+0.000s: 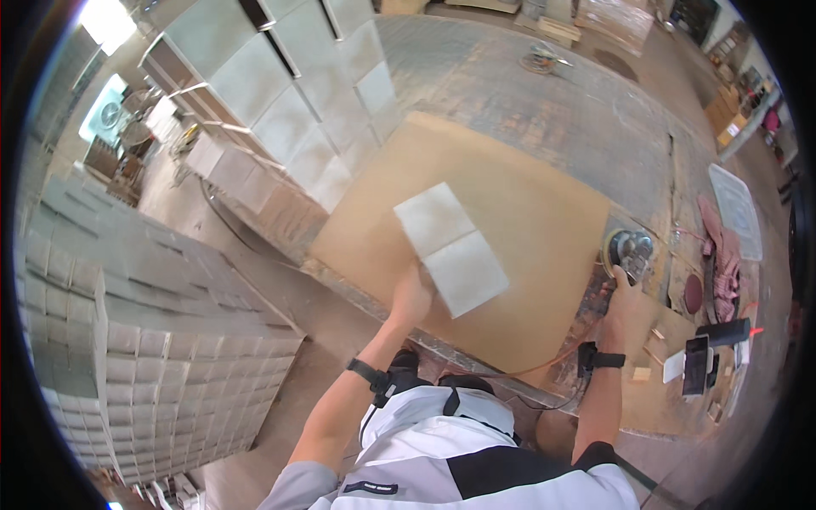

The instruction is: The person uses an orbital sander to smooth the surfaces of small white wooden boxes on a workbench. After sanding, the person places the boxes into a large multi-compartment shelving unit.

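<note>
A white rectangular panel with a line across its middle lies slantwise over a large brown board. My left hand is closed at its near left edge, with the fingertips partly hidden. Off the board's right side, my right hand grips a round power sander from the near side. The sander's disc is turned up toward the left, and a hose runs below the board's near edge.
Tall stacks of pale panels stand at the far left and near left. To the right lie a red cloth, a clear plastic lid, a phone and small wood pieces. Another tool sits far back on the table.
</note>
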The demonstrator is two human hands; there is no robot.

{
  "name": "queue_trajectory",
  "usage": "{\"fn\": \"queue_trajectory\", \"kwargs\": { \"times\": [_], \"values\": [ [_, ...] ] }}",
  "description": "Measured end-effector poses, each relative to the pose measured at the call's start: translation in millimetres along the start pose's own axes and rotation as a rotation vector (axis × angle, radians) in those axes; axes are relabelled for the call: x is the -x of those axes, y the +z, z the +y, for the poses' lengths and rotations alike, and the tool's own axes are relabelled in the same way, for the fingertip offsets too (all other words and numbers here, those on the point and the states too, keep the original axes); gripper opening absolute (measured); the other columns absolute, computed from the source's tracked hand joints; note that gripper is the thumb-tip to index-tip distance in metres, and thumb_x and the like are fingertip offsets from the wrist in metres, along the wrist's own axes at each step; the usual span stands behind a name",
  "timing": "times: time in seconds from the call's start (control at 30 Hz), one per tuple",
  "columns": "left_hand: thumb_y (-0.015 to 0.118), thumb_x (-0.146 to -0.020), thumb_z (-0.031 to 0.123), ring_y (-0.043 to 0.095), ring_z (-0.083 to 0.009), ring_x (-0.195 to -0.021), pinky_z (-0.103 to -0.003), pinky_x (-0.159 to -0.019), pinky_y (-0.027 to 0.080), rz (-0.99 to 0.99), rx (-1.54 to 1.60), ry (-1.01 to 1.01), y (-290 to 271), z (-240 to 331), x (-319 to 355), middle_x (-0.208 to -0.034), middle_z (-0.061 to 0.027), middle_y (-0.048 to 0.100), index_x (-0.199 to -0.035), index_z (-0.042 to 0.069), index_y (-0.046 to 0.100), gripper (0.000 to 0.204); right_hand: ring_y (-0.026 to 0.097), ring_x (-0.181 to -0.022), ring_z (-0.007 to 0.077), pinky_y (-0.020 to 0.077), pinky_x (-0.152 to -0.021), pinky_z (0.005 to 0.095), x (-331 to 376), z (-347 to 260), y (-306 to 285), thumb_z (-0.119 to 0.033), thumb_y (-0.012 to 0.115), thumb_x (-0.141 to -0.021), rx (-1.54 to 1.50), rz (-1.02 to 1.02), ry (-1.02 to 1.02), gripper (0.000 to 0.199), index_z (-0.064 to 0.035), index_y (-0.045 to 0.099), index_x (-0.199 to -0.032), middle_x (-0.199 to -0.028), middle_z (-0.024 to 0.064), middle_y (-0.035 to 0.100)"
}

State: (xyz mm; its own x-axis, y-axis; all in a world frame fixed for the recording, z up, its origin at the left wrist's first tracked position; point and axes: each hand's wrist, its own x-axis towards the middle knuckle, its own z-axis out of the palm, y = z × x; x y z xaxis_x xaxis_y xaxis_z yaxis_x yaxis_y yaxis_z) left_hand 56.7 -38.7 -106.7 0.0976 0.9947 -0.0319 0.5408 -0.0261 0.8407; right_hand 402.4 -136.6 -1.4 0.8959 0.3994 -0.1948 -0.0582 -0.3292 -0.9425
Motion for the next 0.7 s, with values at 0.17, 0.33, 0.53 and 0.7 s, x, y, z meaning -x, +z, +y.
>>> {"fn": "queue_trajectory", "kwargs": {
  "times": [0.17,0.33,0.53,0.7],
  "values": [
    [0.048,-0.087,0.009,0.058,-0.0416,-0.103,-0.045,-0.082,0.047,-0.02,0.392,-0.111,19.5,-80.6,-26.9,-0.107,-0.0285,0.06,-0.113,-0.005,0.052,0.03,0.057,-0.052,0.0114,0.0441,-0.046,0.0252,-10.6,1.4,-1.1,-0.024,0.066,-0.084,-0.068,-0.081,-0.029,0.027,-0.0008,0.062,-0.098,-0.07,0.0036,0.061],
    [0.049,-0.091,0.012,0.064,-0.0272,-0.092,-0.036,-0.077,0.051,-0.116,0.196,-0.107,-8.0,-45.7,-33.4,-0.104,-0.015,0.067,-0.111,-0.007,0.057,0.029,0.054,-0.048,0.01,0.0408,-0.042,0.0254,-28.3,14.0,13.4,-0.025,0.066,-0.084,-0.149,0.003,-0.048,0.024,-0.0022,0.062,-0.09,-0.065,0.0012,0.059],
    [0.055,-0.094,0.034,0.051,-0.026,-0.12,-0.043,-0.095,0.046,-0.21,1.025,-0.027,-80.0,-12.3,33.2,-0.132,-0.0117,0.052,-0.133,0.004,0.046,0.051,0.051,-0.052,0.0096,0.0383,-0.044,0.0252,-22.2,6.3,10.7,-0.026,0.066,-0.084,-0.077,-0.048,0.067,0.031,-0.0004,0.059,-0.1,-0.072,0.0042,0.061],
    [0.052,-0.092,0.044,0.05,-0.0251,-0.119,-0.046,-0.099,0.04,-0.127,1.541,-0.219,-112.7,-0.1,76.9,-0.13,-0.0053,0.054,-0.13,0.013,0.05,0.049,0.052,-0.053,0.0112,0.0414,-0.046,0.025,-62.8,46.7,13.5,-0.029,0.067,-0.085,-0.125,-0.059,0.055,0.029,-0.0026,0.06,-0.097,-0.069,0.0031,0.058]
  ]
}}
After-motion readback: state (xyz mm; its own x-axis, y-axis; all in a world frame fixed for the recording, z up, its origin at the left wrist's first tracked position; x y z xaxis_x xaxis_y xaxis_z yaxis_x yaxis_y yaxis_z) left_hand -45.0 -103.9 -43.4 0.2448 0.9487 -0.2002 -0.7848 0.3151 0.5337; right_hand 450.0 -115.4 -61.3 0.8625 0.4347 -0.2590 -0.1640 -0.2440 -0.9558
